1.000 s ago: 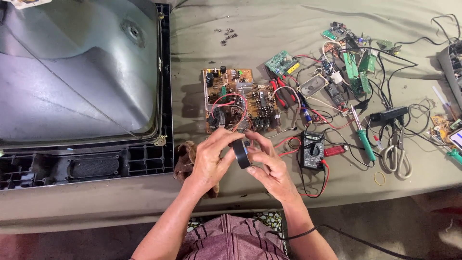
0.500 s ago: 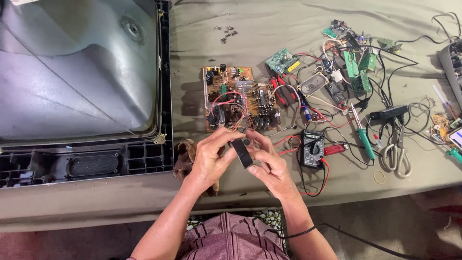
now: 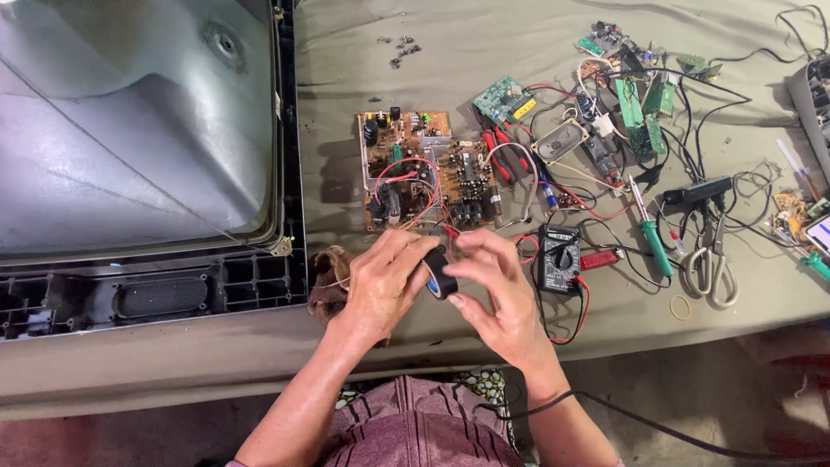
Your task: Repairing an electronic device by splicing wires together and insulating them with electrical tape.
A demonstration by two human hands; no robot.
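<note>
Black roll: a small roll of black insulating tape (image 3: 439, 272) sits at the middle of the head view, raised just above the table edge, at 6 o'clock from the brown circuit board (image 3: 425, 169).
Left hand: the left hand (image 3: 382, 281) closes narrowly on the roll's left side, thumb and forefinger over its rim.
Right hand: the right hand (image 3: 494, 290) pinches the roll's right side, fingers curled close; both hands hold the one roll between them.
Handling: it looks light and firm as a ring, with a smooth outer face and a sticky strip likely to cling or crease. My judgement is that the flat sides or the rim give the best hold, with the free end kept off the fingers.
At 9 o'clock: a grey picture tube in its black frame (image 3: 138, 130), face down on the olive cloth-covered table (image 3: 363, 60).
At 3 o'clock: a black multimeter (image 3: 560, 258) with red leads, just beside the right hand.
Further right: a green-handled soldering iron (image 3: 650, 235), scissors (image 3: 711, 259) and small green boards (image 3: 644, 112) among tangled wires.
Near left wrist: a brown rag (image 3: 328, 278).
</note>
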